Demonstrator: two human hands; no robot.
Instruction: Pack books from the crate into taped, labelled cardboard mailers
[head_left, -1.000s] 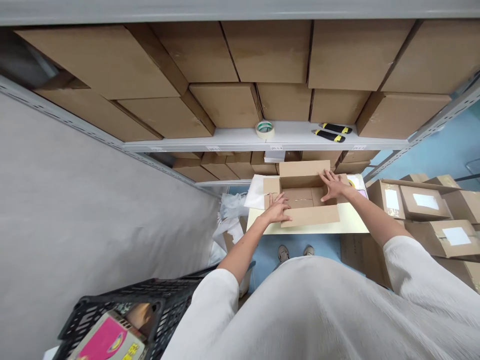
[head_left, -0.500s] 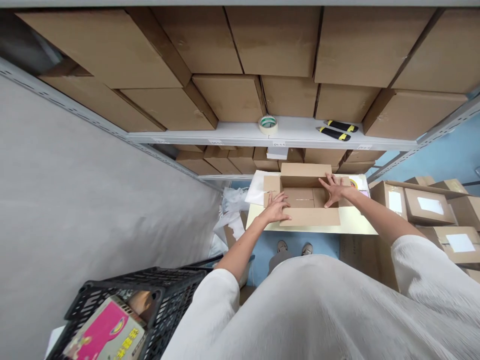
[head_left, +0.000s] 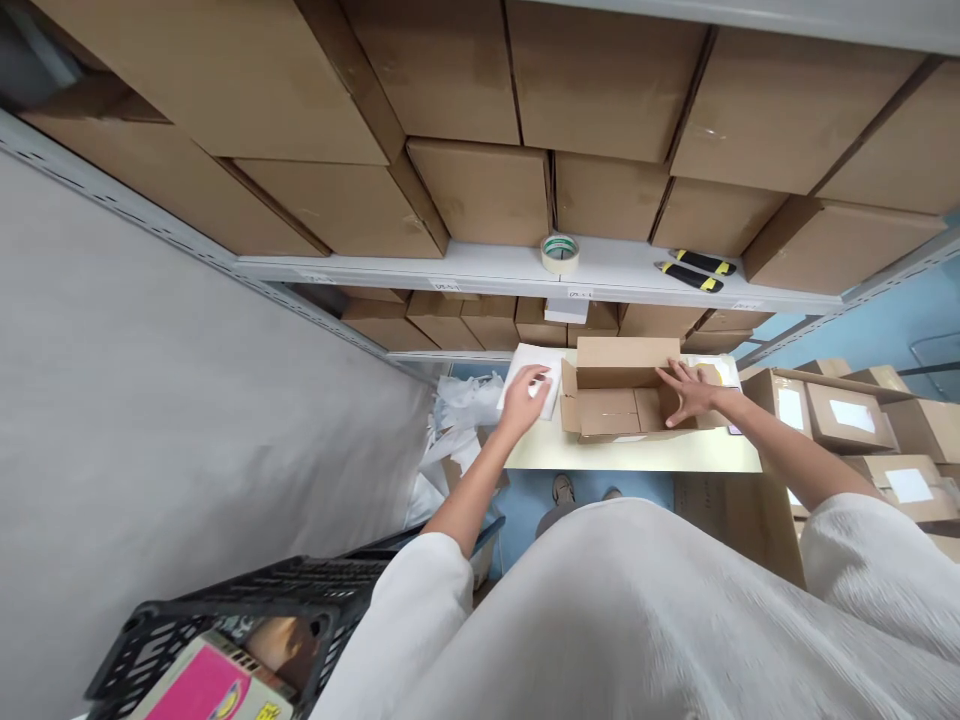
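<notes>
An open cardboard box (head_left: 611, 408) stands on the pale yellow tabletop (head_left: 637, 457) in front of me, its flaps folded outward and no contents visible inside. My right hand (head_left: 688, 394) rests on the box's right side, fingers spread and thumb stretched toward the interior. Left of the box lies white paper (head_left: 553, 360), which looks like a small stack of sheets. My left hand (head_left: 525, 400) is over this paper with curved fingers and a gap between thumb and fingertips. Whether its fingertips touch the sheets is hard to see.
Behind the table, a shelf (head_left: 480, 272) bears many closed cartons, a tape roll (head_left: 560, 254) and two utility knives (head_left: 694, 272). Labelled cartons (head_left: 851, 416) are stacked at right. A black plastic crate (head_left: 300, 600) stands lower left, near crumpled white wrapping (head_left: 465, 402).
My left hand has left the box's left flap and moved left over the white paper. The box's near flap now hangs down. My right hand stays on the box; the view has shifted slightly.
</notes>
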